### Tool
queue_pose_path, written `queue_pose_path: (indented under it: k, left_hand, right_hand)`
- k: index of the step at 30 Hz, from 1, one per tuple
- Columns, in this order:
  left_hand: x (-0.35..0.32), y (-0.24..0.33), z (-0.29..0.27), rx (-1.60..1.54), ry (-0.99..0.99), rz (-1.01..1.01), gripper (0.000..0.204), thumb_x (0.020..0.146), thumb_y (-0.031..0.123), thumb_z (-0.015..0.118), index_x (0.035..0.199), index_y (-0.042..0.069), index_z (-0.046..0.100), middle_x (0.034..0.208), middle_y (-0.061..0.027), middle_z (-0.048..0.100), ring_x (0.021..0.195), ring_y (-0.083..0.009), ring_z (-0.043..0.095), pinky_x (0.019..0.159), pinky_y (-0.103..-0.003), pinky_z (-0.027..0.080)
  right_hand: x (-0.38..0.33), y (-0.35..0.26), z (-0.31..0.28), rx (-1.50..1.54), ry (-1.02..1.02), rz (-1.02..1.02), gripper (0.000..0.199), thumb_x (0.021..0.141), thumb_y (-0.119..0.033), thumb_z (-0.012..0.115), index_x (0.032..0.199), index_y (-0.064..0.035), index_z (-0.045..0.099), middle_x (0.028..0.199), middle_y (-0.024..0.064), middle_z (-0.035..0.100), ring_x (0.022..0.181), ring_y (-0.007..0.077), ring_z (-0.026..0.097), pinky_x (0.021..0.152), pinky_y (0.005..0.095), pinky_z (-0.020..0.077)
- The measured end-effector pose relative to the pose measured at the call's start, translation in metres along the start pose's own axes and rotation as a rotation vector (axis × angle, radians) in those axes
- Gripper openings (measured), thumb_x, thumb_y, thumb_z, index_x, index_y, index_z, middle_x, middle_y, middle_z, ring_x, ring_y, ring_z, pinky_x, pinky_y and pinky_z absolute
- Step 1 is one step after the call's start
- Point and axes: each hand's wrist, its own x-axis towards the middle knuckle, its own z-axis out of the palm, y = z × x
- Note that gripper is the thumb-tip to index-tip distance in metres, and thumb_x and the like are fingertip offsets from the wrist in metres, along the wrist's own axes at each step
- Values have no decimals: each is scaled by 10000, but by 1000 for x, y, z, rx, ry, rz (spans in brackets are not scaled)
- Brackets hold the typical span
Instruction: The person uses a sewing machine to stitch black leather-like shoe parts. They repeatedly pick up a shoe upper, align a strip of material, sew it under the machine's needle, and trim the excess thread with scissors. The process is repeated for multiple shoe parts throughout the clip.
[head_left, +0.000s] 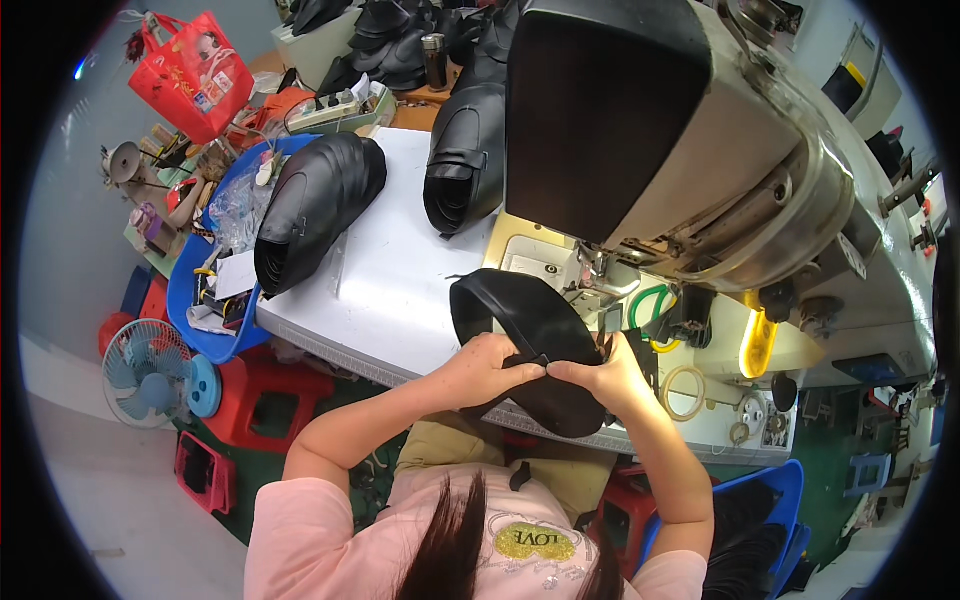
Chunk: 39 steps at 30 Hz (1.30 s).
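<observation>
- A crowded workshop: a white tabletop [400, 270] runs under a big sewing machine [680, 150], with a blue bin [190, 300] of odds and ends at its left end.
- Two stacks of black shoe uppers [315, 205] lie on the tabletop, well apart from the hands.
- At the near edge, the left hand [490, 365] and right hand [600, 375] meet on one black upper [530, 320].
- Both sets of fingers pinch its edge, thumbs nearly touching.
- A red bag [190, 75] hangs at the far left, and a small fan [145, 370] stands on the floor.

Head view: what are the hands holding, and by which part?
Both the left hand and right hand pinch a black leather shoe upper at its near edge.
</observation>
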Motion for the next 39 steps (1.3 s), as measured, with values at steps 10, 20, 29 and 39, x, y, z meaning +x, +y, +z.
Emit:
queue_pose_path:
  k: [10, 20, 29, 39]
  left_hand:
    - [-19, 22, -7, 3, 367, 294, 231, 722, 100, 681, 921, -9, 638, 859, -134, 636, 771, -221, 610, 691, -297, 467]
    - [68, 12, -22, -158, 10, 47, 298, 737, 186, 717, 924, -30, 631, 809, -63, 647, 761, -104, 568, 701, -260, 454]
    - [105, 90, -68, 105, -316, -180, 614, 724, 212, 723, 1249, 26, 464, 1275, -172, 460, 1240, -289, 362, 997, -396, 311]
    - [124, 74, -77, 105, -391, -100, 611, 724, 210, 723, 1246, 25, 466, 1269, -170, 465, 1235, -286, 367, 996, -393, 312]
  right_hand:
    - [4, -17, 5, -36, -74, -165, 327, 688, -93, 731, 972, 18, 612, 884, 50, 651, 796, 110, 594, 754, 263, 478]
    - [16, 44, -36, 143, 421, -223, 294, 793, -140, 640, 586, -105, 434, 585, -70, 377, 547, 44, 337, 524, 209, 294]
    - [28, 58, -6, 518, 652, -293, 240, 794, -109, 650, 688, -121, 435, 667, -44, 427, 609, 52, 386, 573, 202, 333]
    - [18, 32, 0, 586, 668, -147, 271, 775, -90, 686, 751, -127, 419, 692, -41, 419, 620, 53, 390, 567, 200, 335]
